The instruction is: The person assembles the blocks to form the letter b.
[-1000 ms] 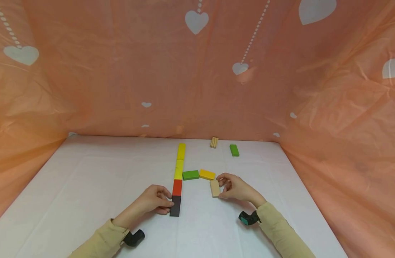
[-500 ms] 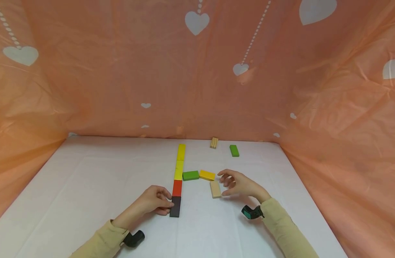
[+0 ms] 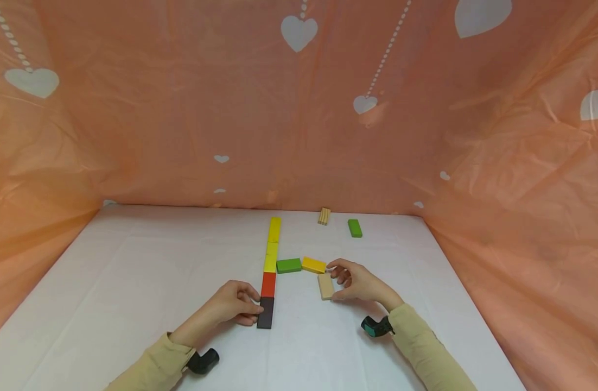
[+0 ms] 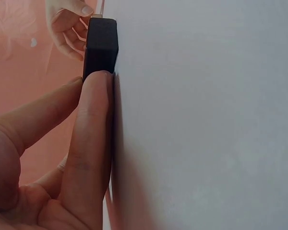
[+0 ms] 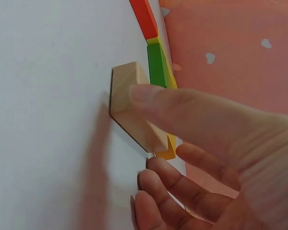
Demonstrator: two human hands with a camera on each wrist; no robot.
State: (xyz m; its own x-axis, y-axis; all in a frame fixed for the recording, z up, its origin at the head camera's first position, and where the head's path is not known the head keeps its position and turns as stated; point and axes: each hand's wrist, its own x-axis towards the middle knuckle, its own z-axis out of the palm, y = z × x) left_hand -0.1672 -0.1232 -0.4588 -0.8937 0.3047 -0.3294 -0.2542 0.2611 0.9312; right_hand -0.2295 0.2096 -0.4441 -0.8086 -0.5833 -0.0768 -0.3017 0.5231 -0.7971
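The left hand (image 3: pixel 234 303) touches the black block (image 3: pixel 266 316) ending a row (image 3: pixel 271 257) on the table (image 3: pixel 133 282), whether gripping I cannot tell, while the right hand (image 3: pixel 361 283), fingers loose, rests its thumb against the wooden block (image 3: pixel 325 287).

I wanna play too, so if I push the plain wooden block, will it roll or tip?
The plain wooden block probably won't roll, since its sides are flat. Lying flat, it would likely slide before tipping. Its visible wood grain suggests it's stiff.

The rectangular black block (image 3: pixel 265 313) lies on the white table (image 3: pixel 133 260), left of and nearer than the rectangular pale wooden block (image 3: pixel 325 287).
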